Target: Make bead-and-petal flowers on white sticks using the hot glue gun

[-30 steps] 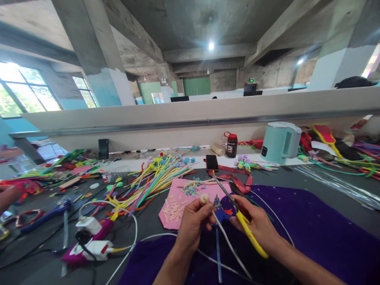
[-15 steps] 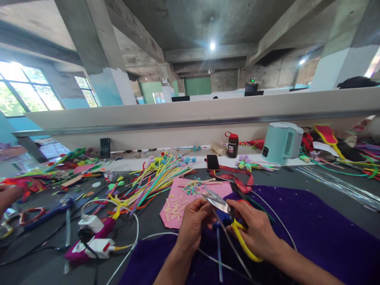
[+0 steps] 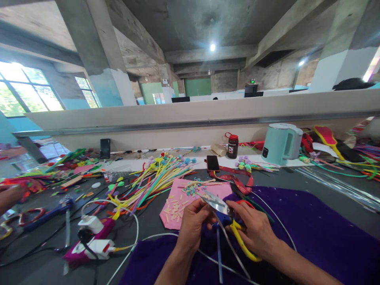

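Observation:
My right hand (image 3: 255, 223) grips scissors with a yellow handle (image 3: 245, 243). Their silver blades (image 3: 216, 202) point left, reaching over the fingertips of my left hand (image 3: 192, 223). That hand is closed in a pinch around the upper end of a pale thin strip (image 3: 231, 245), which hangs down toward the right. The exact spot where blades and strip meet is hidden by my fingers. Just below lies a translucent bluish stick (image 3: 219, 255). Beyond my left hand, a pink sheet (image 3: 168, 219) carries short cream pieces (image 3: 175, 209) and small teal and purple bits (image 3: 196, 186).
Colourful pipe cleaners (image 3: 154, 182) lie behind the pink sheet. A purple power strip (image 3: 77, 255) with white cables is at left, near a blue glue gun (image 3: 47, 215). Phone (image 3: 213, 163), bottle (image 3: 232, 147) and kettle (image 3: 279, 144) stand behind. Another person's hand (image 3: 10, 196) shows at far left.
The scissor blades have shifted slightly left over my left fingertips. Both hands otherwise keep nearly the same place and grip.

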Available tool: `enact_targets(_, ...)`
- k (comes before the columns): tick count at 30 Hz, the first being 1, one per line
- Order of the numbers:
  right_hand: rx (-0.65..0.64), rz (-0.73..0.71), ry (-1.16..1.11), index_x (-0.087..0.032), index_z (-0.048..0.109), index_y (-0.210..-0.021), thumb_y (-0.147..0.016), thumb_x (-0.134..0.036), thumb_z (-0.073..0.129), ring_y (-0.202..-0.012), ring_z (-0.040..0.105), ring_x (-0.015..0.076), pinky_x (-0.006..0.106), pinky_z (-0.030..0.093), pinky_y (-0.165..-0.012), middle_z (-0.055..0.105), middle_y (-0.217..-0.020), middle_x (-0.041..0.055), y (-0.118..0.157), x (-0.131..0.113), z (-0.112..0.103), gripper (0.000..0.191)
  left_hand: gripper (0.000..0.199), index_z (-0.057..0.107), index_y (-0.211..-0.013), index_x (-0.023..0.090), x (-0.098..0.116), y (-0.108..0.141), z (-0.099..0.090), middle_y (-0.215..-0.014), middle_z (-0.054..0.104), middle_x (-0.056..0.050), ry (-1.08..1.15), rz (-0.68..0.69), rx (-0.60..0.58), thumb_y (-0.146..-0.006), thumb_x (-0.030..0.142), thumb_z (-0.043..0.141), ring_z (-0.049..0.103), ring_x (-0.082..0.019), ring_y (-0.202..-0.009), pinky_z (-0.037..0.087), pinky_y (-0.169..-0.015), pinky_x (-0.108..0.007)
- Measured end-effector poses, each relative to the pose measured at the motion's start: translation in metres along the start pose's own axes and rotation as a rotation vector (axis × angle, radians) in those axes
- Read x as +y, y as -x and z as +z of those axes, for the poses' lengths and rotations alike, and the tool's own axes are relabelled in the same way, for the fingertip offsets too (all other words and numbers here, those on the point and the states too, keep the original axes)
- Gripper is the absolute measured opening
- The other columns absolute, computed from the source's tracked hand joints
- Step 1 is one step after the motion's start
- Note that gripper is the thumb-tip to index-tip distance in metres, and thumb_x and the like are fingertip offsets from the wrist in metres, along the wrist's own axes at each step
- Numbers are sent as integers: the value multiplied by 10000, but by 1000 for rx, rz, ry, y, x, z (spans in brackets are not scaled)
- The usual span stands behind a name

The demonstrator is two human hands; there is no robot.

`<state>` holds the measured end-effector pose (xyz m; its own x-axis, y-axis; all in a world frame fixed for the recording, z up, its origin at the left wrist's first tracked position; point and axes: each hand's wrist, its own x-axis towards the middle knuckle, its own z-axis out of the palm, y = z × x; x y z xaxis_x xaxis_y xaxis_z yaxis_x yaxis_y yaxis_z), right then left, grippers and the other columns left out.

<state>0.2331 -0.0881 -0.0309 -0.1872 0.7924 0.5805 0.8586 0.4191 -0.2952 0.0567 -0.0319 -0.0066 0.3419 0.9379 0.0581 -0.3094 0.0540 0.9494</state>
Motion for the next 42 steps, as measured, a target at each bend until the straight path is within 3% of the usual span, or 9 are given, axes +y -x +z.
enact_targets(36,15,-65,51,-193,386,-1230,-675,-73,483,-791,596,198,293,473,-667,602,-967,90,4,12,7,577,154,612,-687,138,6,-1,0,-560,562,15,-121,37,36,-684,291,617,495,-80,-462,369,-397,-166)
enact_targets(42,31,-11,-134,-199,419,-1208,-742,-168,523,-704,588,173,264,460,-617,615,-914,72,4,10,4,479,169,611,-699,119,5,-2,-2,-560,577,3,-60,-1,32,-684,287,630,496,-69,-439,350,-373,-149)
